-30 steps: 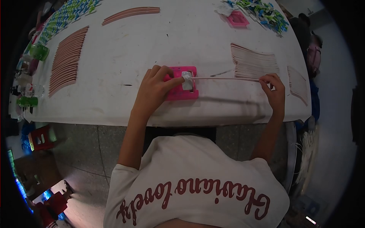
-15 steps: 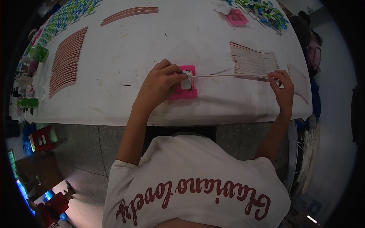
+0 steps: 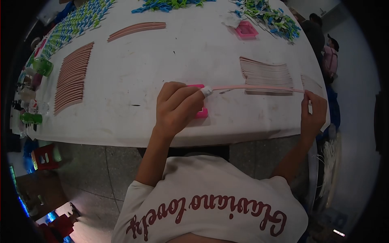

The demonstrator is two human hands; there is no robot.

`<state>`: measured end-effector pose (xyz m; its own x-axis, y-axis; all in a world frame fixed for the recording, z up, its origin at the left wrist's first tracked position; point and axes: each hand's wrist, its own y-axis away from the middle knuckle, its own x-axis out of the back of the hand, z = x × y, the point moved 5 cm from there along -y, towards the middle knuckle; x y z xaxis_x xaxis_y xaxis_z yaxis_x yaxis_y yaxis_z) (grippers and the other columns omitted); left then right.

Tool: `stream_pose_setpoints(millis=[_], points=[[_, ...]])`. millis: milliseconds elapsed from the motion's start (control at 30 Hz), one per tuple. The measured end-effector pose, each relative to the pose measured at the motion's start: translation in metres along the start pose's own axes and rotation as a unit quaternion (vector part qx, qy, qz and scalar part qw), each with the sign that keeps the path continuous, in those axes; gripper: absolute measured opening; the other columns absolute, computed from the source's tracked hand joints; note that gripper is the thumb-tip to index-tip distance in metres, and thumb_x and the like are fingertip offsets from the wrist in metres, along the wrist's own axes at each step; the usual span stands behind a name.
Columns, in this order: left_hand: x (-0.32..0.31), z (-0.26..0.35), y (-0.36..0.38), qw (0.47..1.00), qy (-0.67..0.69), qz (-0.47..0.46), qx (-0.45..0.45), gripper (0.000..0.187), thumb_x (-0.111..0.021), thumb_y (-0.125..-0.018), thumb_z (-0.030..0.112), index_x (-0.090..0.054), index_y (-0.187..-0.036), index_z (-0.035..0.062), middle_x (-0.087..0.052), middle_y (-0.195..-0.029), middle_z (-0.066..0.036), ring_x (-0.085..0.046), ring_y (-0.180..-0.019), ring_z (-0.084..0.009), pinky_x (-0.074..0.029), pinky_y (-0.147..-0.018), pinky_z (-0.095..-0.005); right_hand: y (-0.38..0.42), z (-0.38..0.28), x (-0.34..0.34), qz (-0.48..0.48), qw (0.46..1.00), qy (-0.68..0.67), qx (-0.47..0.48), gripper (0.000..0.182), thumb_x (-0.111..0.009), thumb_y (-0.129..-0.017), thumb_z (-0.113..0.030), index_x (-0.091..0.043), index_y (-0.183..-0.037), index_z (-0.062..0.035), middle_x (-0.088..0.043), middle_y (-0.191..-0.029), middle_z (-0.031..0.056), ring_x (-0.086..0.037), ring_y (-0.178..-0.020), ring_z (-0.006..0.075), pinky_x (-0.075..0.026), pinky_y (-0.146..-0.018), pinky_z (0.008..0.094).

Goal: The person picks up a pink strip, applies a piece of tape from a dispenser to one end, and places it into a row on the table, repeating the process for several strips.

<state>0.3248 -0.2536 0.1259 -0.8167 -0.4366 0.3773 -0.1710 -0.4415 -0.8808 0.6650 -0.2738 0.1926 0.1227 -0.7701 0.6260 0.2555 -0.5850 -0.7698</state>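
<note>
A long thin pink strip (image 3: pixel 259 87) stretches sideways above the white table (image 3: pixel 133 91). My left hand (image 3: pixel 178 107) is closed on a small white cloth (image 3: pixel 206 91) at the strip's left end. My right hand (image 3: pixel 313 110) pinches the strip's right end between thumb and finger. Under my left hand sits a bright pink tray (image 3: pixel 202 113), mostly covered by the hand. Behind the strip lies a row of pale pink strips (image 3: pixel 265 75), with a few more (image 3: pixel 311 84) to its right.
Pink strips (image 3: pixel 75 77) lie in a row at the left, others (image 3: pixel 137 28) farther back. Blue and green pieces (image 3: pixel 269 20) are heaped behind a pink tray (image 3: pixel 246 30). Bottles (image 3: pixel 41 67) line the left edge. A person (image 3: pixel 330 58) stands beyond the right edge.
The view has shifted, showing more of the table's far side. The white cloth and strip are now lifted above the pink tray, and my right hand is farther right.
</note>
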Motion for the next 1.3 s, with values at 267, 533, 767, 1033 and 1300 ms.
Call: stream_pose_setpoints(millis=[267,533,767,1033,1300], points=[[0.036,0.006,0.015,0.996,0.035,0.075,-0.043,0.039,-0.078,-0.068,-0.010,-0.063,-0.102,0.0014,-0.069,-0.089,-0.013,-0.067,-0.081,-0.0293,-0.056,-0.066,-0.0337,0.041,-0.015,-0.035,0.176,0.845,-0.359,-0.355,0.012,-0.065,-0.090,0.000,-0.068,-0.101,0.0015,-0.068,-0.090,0.0075,-0.061,-0.073,0.0133,-0.051,-0.064,0.0234],[0.035,-0.016,0.045,0.947,0.216,0.194,0.133,0.039,-0.073,-0.071,-0.016,-0.061,-0.104,0.0012,-0.068,-0.094,-0.016,-0.068,-0.085,-0.0255,-0.057,-0.070,-0.0321,0.050,-0.046,-0.072,0.209,0.567,-0.633,-0.483,0.018,-0.062,-0.093,-0.003,-0.061,-0.110,0.0008,-0.067,-0.099,0.0095,-0.067,-0.085,0.0170,-0.059,-0.081,0.0286],[0.040,-0.041,0.058,0.786,0.388,0.314,0.364,0.040,-0.062,-0.083,-0.013,-0.051,-0.118,0.0043,-0.065,-0.096,-0.008,-0.066,-0.090,-0.0187,-0.056,-0.079,-0.0319,0.035,-0.074,-0.087,0.174,0.467,-0.715,-0.490,0.012,-0.062,-0.092,-0.003,-0.061,-0.104,-0.0013,-0.067,-0.099,0.0095,-0.067,-0.091,0.0195,-0.059,-0.084,0.0298],[0.056,-0.072,0.074,0.626,0.479,0.337,0.515,0.042,-0.062,-0.086,-0.007,-0.049,-0.123,0.0063,-0.067,-0.095,-0.006,-0.067,-0.085,-0.0164,-0.057,-0.076,-0.0275,0.017,-0.093,-0.125,0.060,0.418,-0.766,-0.485,0.012,-0.063,-0.091,-0.002,-0.061,-0.102,-0.0037,-0.067,-0.096,0.0090,-0.069,-0.089,0.0200,-0.060,-0.083,0.0306],[0.096,-0.113,0.073,0.647,0.467,0.331,0.503,0.047,-0.062,-0.084,-0.008,-0.047,-0.127,0.0059,-0.066,-0.092,-0.006,-0.065,-0.080,-0.0154,-0.055,-0.072,-0.0271,-0.042,-0.119,-0.163,-0.066,0.405,-0.810,-0.418,0.014,-0.060,-0.090,0.001,-0.056,-0.102,-0.0057,-0.063,-0.095,0.0068,-0.069,-0.087,0.0189,-0.061,-0.079,0.0301]])
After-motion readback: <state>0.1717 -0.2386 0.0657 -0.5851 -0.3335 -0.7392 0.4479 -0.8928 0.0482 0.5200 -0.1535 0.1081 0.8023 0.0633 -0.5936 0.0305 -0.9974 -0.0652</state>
